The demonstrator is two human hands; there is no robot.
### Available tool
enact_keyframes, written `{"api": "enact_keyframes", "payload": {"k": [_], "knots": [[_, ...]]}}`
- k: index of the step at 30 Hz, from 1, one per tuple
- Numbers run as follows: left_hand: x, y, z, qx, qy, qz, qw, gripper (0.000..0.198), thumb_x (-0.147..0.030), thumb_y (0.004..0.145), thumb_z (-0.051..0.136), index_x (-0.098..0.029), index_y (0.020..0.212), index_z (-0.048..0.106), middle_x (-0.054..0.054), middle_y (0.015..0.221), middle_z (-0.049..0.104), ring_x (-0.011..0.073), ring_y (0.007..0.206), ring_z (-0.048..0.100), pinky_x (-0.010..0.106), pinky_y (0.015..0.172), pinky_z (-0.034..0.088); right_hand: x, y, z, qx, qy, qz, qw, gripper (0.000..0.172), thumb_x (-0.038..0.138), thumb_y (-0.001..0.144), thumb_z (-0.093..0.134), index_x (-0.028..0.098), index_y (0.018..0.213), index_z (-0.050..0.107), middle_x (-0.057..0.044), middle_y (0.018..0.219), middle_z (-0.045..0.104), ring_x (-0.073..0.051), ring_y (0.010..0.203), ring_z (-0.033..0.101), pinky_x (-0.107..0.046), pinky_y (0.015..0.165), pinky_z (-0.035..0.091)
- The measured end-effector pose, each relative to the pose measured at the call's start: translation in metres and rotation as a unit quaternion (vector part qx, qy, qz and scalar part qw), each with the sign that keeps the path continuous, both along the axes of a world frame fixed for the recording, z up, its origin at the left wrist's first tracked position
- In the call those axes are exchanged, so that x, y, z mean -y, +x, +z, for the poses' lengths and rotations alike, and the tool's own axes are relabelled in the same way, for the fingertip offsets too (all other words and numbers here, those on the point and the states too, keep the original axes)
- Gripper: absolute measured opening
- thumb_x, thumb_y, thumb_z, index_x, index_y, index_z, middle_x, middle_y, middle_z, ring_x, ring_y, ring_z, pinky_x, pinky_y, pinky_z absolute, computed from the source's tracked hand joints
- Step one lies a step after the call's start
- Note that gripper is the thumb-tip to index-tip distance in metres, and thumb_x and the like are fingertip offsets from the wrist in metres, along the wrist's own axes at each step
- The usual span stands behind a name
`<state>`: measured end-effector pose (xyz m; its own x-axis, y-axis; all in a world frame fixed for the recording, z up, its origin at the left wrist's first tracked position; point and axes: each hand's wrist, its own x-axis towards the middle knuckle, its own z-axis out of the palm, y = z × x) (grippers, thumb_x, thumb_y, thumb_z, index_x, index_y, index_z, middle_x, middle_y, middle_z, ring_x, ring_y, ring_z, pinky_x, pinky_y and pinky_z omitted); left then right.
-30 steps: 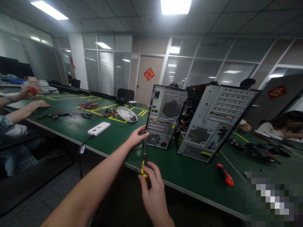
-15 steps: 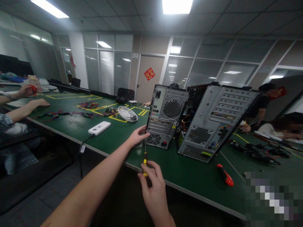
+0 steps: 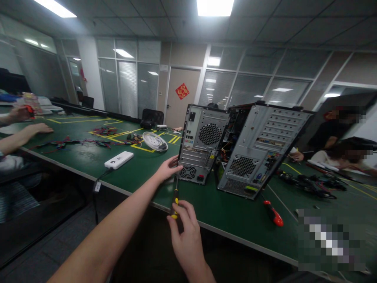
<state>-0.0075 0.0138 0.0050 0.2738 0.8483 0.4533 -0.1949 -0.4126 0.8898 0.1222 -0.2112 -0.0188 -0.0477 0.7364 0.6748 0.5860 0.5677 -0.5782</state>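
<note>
While right hand (image 3: 185, 226) pinches screwdriver (image 3: 176, 201), left hand (image 3: 167, 170), half-open, touches computer tower (image 3: 203, 142); red door sign (image 3: 182, 91) illegible.

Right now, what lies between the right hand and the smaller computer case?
In the head view, a yellow-and-black screwdriver: the right hand holds its handle; its shaft points toward the smaller computer case. Whether the tip touches is unclear.

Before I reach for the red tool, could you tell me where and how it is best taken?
Probably by the thick handle of the red tool, from your side. It lies on the table, handle slanting toward the near edge, while its narrow end points back toward the larger tower. The right hand should first put down the screwdriver it holds.
</note>
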Motion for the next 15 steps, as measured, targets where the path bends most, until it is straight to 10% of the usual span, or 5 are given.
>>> {"api": "enact_keyframes", "payload": {"k": [15], "knots": [[-0.0004,-0.0005,-0.0008,-0.003,-0.007,0.003,1.0,0.088,-0.044,0.07,0.085,-0.016,0.145,0.049,0.018,0.147,0.054,0.0334,0.137,0.051,0.053,0.118,0.036,-0.0002,-0.0019,-0.0025,0.044,0.011,-0.01,0.999,0.03,0.014,0.095,0.056,0.026,0.117,0.072,-0.011,0.13,0.061,-0.022,0.107,0.067,-0.036,0.094,0.057]]}}
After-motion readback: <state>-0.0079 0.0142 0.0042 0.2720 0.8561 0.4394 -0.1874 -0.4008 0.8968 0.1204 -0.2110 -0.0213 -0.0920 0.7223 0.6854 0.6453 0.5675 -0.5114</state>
